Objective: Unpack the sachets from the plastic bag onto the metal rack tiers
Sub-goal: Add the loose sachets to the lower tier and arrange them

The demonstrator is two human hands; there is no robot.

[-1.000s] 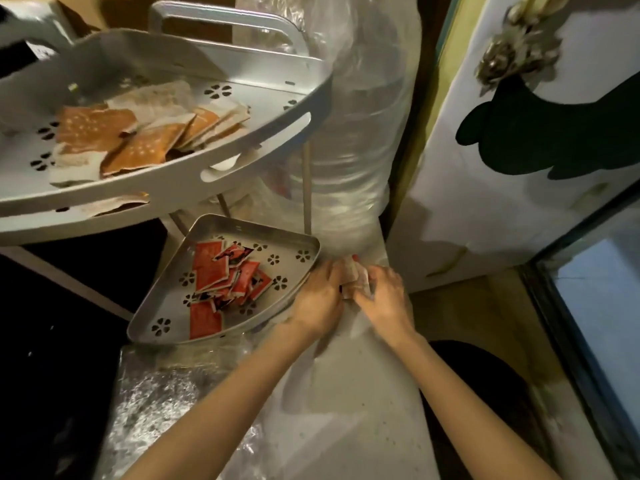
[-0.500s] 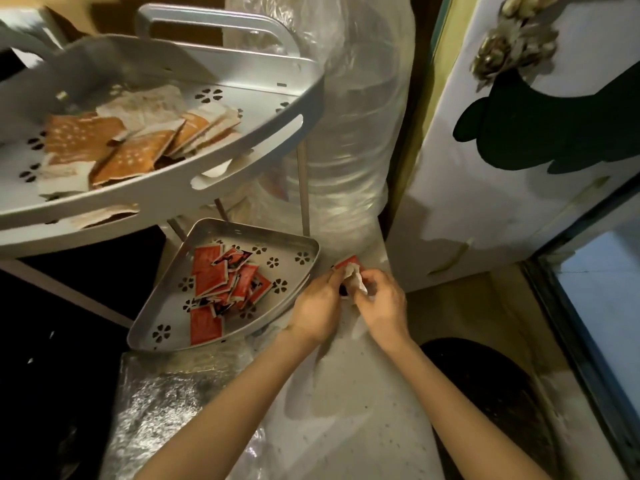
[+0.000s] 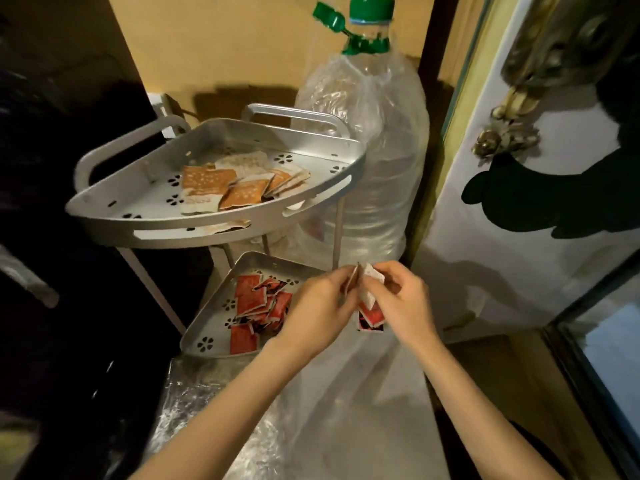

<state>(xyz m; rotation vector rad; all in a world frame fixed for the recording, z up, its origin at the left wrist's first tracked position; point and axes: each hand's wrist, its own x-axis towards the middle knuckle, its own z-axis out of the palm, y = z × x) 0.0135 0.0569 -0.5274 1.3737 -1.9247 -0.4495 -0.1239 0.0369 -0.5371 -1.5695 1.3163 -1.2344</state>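
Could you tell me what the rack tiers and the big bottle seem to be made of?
The rack tiers look like matte silvery metal, with punched flower holes. The big bottle looks like clear ribbed plastic under a crinkly film, with a green cap.

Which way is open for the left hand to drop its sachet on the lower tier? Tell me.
Probably yes: the left hand hovers right beside the lower tier, whose near side is open; the upper tier sits farther back.

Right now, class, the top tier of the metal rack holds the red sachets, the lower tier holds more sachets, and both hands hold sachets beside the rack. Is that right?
Not quite. In the head view the top tier holds orange and white sachets; the red sachets lie on the lower tier. The rest stands: the left hand and right hand hold sachets beside the rack.
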